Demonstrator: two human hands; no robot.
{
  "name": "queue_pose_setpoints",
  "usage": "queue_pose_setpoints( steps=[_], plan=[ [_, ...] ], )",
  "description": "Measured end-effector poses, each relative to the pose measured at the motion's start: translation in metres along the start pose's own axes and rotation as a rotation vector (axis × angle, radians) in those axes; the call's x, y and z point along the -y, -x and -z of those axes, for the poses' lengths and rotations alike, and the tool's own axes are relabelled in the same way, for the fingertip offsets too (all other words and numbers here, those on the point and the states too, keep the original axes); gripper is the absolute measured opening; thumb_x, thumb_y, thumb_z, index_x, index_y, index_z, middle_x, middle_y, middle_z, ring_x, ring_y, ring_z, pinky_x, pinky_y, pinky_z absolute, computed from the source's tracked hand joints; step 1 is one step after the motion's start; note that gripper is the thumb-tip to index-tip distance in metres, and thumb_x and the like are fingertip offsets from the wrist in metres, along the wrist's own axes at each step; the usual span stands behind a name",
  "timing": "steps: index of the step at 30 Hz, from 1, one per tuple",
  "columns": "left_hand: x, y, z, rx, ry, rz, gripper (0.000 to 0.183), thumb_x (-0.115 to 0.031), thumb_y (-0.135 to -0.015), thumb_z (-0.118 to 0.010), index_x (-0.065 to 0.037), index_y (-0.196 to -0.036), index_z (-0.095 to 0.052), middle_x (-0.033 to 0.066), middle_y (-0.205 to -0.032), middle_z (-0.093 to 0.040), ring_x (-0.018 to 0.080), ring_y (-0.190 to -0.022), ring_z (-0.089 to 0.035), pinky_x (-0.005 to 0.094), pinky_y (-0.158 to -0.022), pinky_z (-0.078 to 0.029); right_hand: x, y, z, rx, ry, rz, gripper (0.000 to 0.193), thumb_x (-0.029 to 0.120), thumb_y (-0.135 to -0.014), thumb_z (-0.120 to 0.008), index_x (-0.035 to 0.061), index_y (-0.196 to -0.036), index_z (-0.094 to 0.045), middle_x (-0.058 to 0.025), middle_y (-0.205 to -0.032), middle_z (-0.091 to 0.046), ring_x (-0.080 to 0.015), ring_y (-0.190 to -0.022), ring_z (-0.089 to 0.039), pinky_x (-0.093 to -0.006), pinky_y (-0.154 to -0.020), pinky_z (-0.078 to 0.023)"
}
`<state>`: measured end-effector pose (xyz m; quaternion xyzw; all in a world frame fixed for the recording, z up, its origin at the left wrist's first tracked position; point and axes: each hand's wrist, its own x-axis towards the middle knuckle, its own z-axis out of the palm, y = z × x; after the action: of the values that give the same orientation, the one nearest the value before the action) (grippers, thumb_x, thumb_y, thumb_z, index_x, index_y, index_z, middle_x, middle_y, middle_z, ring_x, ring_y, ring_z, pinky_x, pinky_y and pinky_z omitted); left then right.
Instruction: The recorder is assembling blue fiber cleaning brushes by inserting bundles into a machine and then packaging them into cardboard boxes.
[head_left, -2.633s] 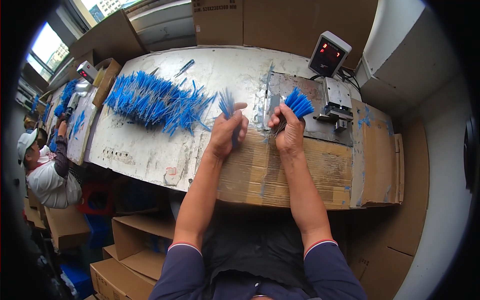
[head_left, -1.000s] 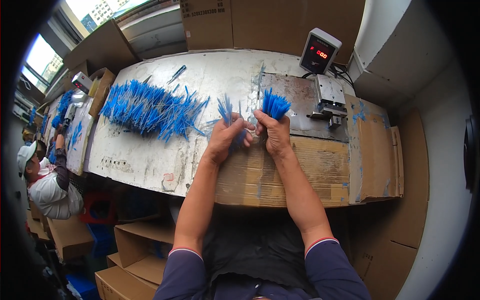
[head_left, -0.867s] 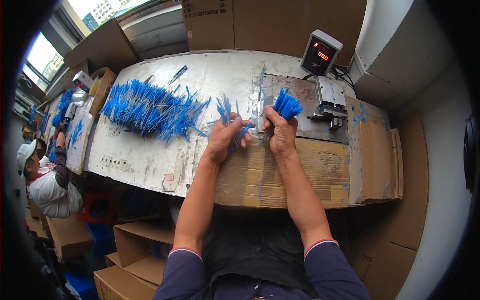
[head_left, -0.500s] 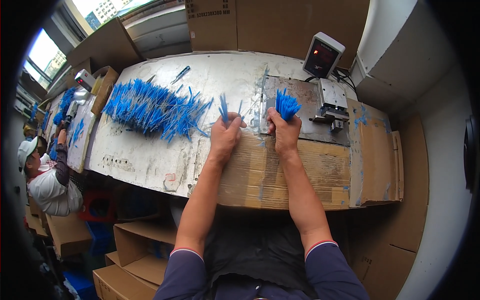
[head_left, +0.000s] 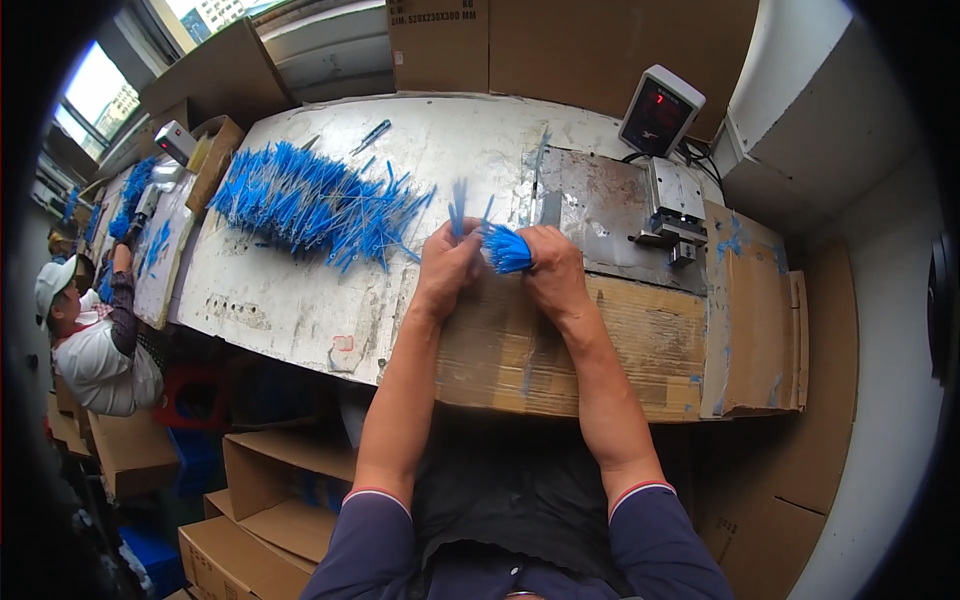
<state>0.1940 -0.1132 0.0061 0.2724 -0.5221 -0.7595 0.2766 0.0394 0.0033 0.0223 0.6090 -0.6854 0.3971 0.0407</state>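
Observation:
My right hand [head_left: 558, 272] is closed round a thick bunch of thin blue sticks [head_left: 507, 250]. The bunch is tilted, its blue ends pointing left toward my other hand. My left hand [head_left: 447, 268] pinches a few upright blue sticks [head_left: 458, 212], slightly blurred; their lower ends are hidden by the fingers. The two hands are close together over the near middle of the bench. Left of them lies a large heap of blue and pale grey sticks [head_left: 310, 205], some with small loops at their ends.
A metal fixture [head_left: 677, 205] on a steel plate [head_left: 597, 190] stands right of my hands, with a red-lit display box [head_left: 661, 110] behind it. Worn cardboard [head_left: 640, 345] covers the bench's near right. A screwdriver [head_left: 371, 137] lies beyond the heap. A co-worker [head_left: 95, 345] is at far left.
My right hand has moved left and turned, tipping its bunch from upright toward my left hand. My left hand still pinches its few sticks. The red figure on the display differs.

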Motion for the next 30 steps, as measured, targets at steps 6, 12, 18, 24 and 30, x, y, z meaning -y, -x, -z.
queue_pose_setpoints(
  steps=[6,12,18,24,30],
  plan=[
    [-0.009,0.000,-0.006,0.004,0.192,-0.089,0.020,-0.017,-0.104,-0.062,-0.003,-0.116,-0.057,0.0103,-0.095,-0.069,0.0066,-0.057,-0.052,0.0187,-0.044,-0.037,-0.001,-0.003,0.008,-0.092,-0.748,-0.530,0.010,0.007,-0.089,-0.074,0.0031,-0.098,-0.072,-0.0063,-0.089,-0.072,-0.0163,-0.073,-0.066,-0.0337,-0.061,-0.052],
    [-0.011,0.003,-0.018,0.206,0.044,-0.060,0.050,-0.029,-0.105,-0.060,0.001,-0.142,-0.046,0.0055,-0.092,-0.065,0.0055,-0.059,-0.050,0.0185,-0.046,-0.035,0.009,-0.003,-0.003,-0.130,-1.299,-0.703,0.019,0.008,-0.090,-0.078,-0.0009,-0.105,-0.071,-0.0055,-0.091,-0.073,-0.0120,-0.071,-0.064,-0.0254,-0.054,-0.047],
    [-0.009,0.006,-0.021,0.262,0.145,-0.039,0.051,-0.039,-0.111,-0.046,0.000,-0.144,-0.047,0.0034,-0.090,-0.063,0.0045,-0.058,-0.050,0.0177,-0.045,-0.034,0.014,-0.005,-0.007,-0.150,-1.333,-0.724,0.015,0.007,-0.089,-0.078,0.0023,-0.101,-0.070,-0.0030,-0.081,-0.070,-0.0105,-0.066,-0.062,-0.0243,-0.055,-0.045],
    [-0.008,0.003,-0.022,0.244,-0.030,-0.050,0.034,-0.031,-0.110,-0.051,-0.003,-0.130,-0.054,0.0013,-0.087,-0.063,0.0046,-0.057,-0.050,0.0179,-0.044,-0.034,0.014,-0.005,-0.005,-0.128,-1.349,-0.752,0.012,0.003,-0.089,-0.075,0.0007,-0.099,-0.069,-0.0038,-0.079,-0.068,-0.0112,-0.062,-0.061,-0.0244,-0.054,-0.045],
    [-0.004,0.002,-0.021,0.221,-0.010,-0.030,0.027,-0.025,-0.106,-0.059,-0.005,-0.125,-0.056,0.0013,-0.085,-0.064,0.0046,-0.053,-0.049,0.0183,-0.043,-0.033,0.014,-0.005,-0.002,-0.109,-1.433,-0.805,0.010,0.001,-0.088,-0.074,0.0001,-0.097,-0.070,-0.0045,-0.080,-0.069,-0.0121,-0.062,-0.063,-0.0252,-0.053,-0.047]
  ],
)
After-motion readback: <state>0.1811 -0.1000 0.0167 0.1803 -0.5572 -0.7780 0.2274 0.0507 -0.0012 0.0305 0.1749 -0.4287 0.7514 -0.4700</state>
